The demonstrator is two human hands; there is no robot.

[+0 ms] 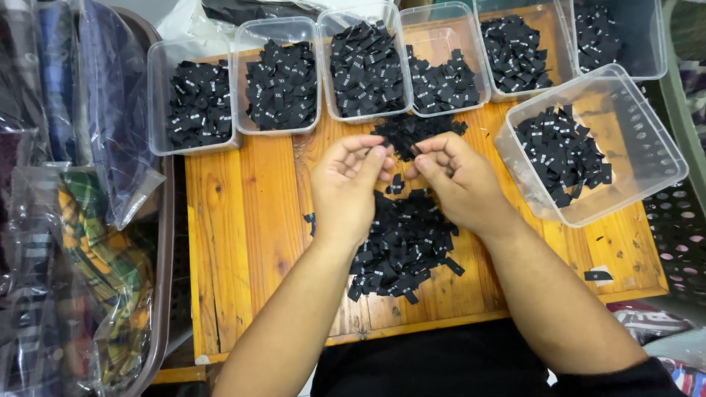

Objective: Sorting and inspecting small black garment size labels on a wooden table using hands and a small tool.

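My left hand and right hand meet above the middle of the wooden board, fingertips almost touching. Between them I seem to pinch small black fabric labels; my right thumb and forefinger look closed on 1 or a few, while my left fingers are curled loosely, and I cannot tell for sure whether they grip anything.

The main loose pile of labels lies on the board just below my hands, partly under my wrists. A smaller heap sits just beyond my fingertips, near the row of tubs.

I judge these labels to be very light, thin and soft, woven strips that fold and slide over each other. They will cling in clumps, so taking 1 alone calls for a fingertip pinch at an edge or a short end, not a scoop. They are not fragile, but they could flick away easily.

Along the far edge stand 6 clear plastic tubs, among them the far-left tub, each holding more black labels. A 7th clear tub sits tilted at my right, also part filled. 1 stray label lies near the right edge of the board. On my left, bagged folded garments are stacked in a brown crate.
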